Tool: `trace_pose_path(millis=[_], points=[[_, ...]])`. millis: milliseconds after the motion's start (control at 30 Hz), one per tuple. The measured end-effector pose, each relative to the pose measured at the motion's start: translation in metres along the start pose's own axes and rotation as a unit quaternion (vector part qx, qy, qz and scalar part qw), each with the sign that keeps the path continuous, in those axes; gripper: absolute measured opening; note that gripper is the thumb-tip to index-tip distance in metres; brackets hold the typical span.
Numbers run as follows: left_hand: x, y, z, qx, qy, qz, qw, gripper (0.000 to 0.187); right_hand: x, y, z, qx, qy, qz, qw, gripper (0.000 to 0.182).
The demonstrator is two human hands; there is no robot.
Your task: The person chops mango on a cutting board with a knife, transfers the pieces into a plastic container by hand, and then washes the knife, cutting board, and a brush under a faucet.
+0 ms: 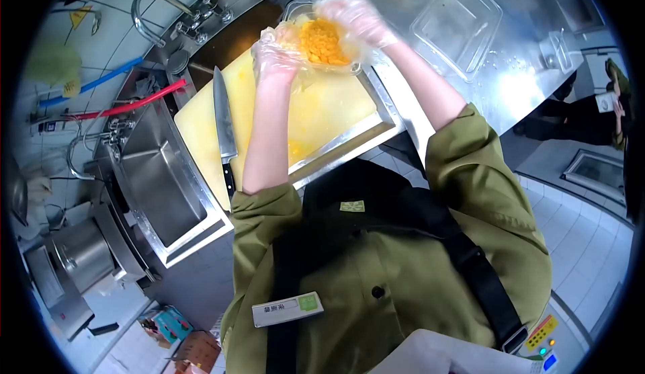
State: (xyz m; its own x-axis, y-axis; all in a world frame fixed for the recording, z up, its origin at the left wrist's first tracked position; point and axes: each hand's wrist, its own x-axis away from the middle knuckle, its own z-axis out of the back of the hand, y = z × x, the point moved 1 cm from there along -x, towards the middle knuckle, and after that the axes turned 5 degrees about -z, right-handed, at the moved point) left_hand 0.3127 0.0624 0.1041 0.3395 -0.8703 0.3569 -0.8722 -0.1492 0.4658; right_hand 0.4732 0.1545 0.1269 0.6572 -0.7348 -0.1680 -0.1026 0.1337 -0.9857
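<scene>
Both hands wear thin clear plastic gloves. My left hand [274,53] is closed around the near left side of a clear plastic container [355,69]. Inside it are small orange chunks [324,41] that look like diced fruit, possibly mango. My right hand [356,19] is over the container's far right side; it is smeared by motion, so its fingers cannot be made out. The container is above the far part of a yellowish cutting board [336,105] with orange wet spots. A chef's knife [224,122] with a black handle lies along the board's left side.
At left is a steel sink [161,179], with a faucet [149,14], a red hose [134,102] and a blue hose [94,84]. A clear plastic box [457,24] sits on the steel counter [494,102] at right. Another person [571,115] stands at far right.
</scene>
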Motion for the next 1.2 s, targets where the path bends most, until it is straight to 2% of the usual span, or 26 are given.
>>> trace_pose_path(millis=[33,67,133,167,233,300,333,400,467,500,567,600,633,700,733,767,800,867,900,933,1000,1033,1067,1100,1167,1200], points=[[-0.004,0.003,0.000,-0.012,-0.004,-0.009,1.000,0.027,0.003,0.000,-0.001,0.193,-0.007,-0.031,0.981,0.024],[-0.001,0.010,0.002,-0.021,-0.009,-0.020,1.000,0.027,0.012,-0.013,-0.011,0.373,-0.016,-0.067,0.925,0.026],[0.016,0.034,0.009,-0.031,-0.029,-0.053,0.998,0.028,0.010,0.003,-0.008,0.108,0.041,-0.084,0.990,0.030],[0.033,0.050,0.015,-0.048,-0.023,-0.075,0.996,0.028,0.021,-0.003,-0.015,0.055,0.021,-0.110,0.992,0.023],[0.069,0.076,0.037,-0.119,0.009,-0.120,0.986,0.028,0.036,-0.081,-0.053,-0.035,0.012,-0.122,0.992,0.020],[0.100,0.084,0.076,-0.235,0.038,-0.176,0.955,0.029,0.054,-0.050,-0.087,0.173,0.026,0.048,0.983,0.017],[0.109,0.083,0.098,-0.310,0.039,-0.209,0.927,0.029,0.064,-0.027,-0.105,0.279,0.039,0.134,0.950,0.018],[0.121,0.075,0.133,-0.392,0.032,-0.240,0.887,0.030,0.070,0.015,-0.150,0.318,-0.030,0.048,0.946,0.023],[0.134,0.067,0.133,-0.311,0.072,-0.208,0.925,0.031,0.065,0.039,-0.178,0.266,-0.074,-0.178,0.944,0.026],[0.129,0.068,0.140,-0.202,0.090,-0.166,0.961,0.035,0.066,0.053,-0.187,0.234,-0.095,-0.289,0.924,0.027],[0.125,0.066,0.151,-0.270,0.101,-0.140,0.947,0.035,0.087,0.113,-0.201,0.207,-0.143,-0.133,0.959,0.028],[0.128,0.064,0.159,-0.305,0.113,-0.122,0.938,0.036,0.107,0.115,-0.205,0.149,-0.145,-0.114,0.972,0.028],[0.128,0.065,0.165,-0.490,0.077,-0.139,0.857,0.034,0.127,0.114,-0.209,0.090,-0.150,-0.094,0.980,0.028],[0.127,0.060,0.173,-0.636,-0.019,-0.242,0.732,0.033,0.147,0.056,-0.211,-0.096,-0.093,-0.137,0.982,0.029],[0.128,0.056,0.174,-0.694,-0.071,-0.294,0.653,0.032,0.153,0.057,-0.218,-0.051,0.012,-0.153,0.987,0.029],[0.128,0.052,0.177,-0.755,-0.088,-0.277,0.587,0.030,0.158,0.061,-0.223,-0.004,0.113,-0.164,0.980,0.031],[0.120,0.035,0.200,-0.766,-0.081,-0.335,0.543,0.032,0.163,0.067,-0.227,0.043,0.212,-0.175,0.960,0.032],[0.100,-0.005,0.252,-0.776,-0.066,-0.444,0.443,0.036,0.166,0.089,-0.253,0.135,0.282,-0.116,0.943,0.030],[0.118,0.004,0.223,-0.765,-0.071,-0.333,0.546,0.037,0.162,0.095,-0.267,0.178,0.315,-0.087,0.928,0.029],[0.152,0.026,0.164,-0.737,-0.072,-0.214,0.636,0.038,0.159,0.091,-0.279,0.117,0.342,-0.121,0.925,0.028],[0.166,0.030,0.139,-0.531,-0.054,-0.072,0.843,0.047,0.154,0.065,-0.293,-0.003,0.387,-0.179,0.905,0.028],[0.157,0.019,0.151,-0.347,-0.036,-0.049,0.936,0.053,0.155,0.051,-0.293,0.044,0.366,-0.207,0.906,0.030],[0.152,0.016,0.151,-0.147,-0.015,-0.023,0.989,0.060,0.156,0.037,-0.292,0.092,0.343,-0.234,0.905,0.031],[0.150,0.018,0.155,-0.149,-0.019,-0.025,0.988,0.065,0.158,0.030,-0.292,0.137,0.315,-0.264,0.901,0.033],[0.142,0.020,0.166,-0.119,-0.011,-0.040,0.992,0.068,0.152,0.079,-0.293,-0.169,0.350,-0.171,0.905,0.029],[0.141,0.021,0.171,-0.088,0.002,-0.051,0.995,0.066,0.149,0.098,-0.298,-0.321,0.353,-0.119,0.871,0.028]])
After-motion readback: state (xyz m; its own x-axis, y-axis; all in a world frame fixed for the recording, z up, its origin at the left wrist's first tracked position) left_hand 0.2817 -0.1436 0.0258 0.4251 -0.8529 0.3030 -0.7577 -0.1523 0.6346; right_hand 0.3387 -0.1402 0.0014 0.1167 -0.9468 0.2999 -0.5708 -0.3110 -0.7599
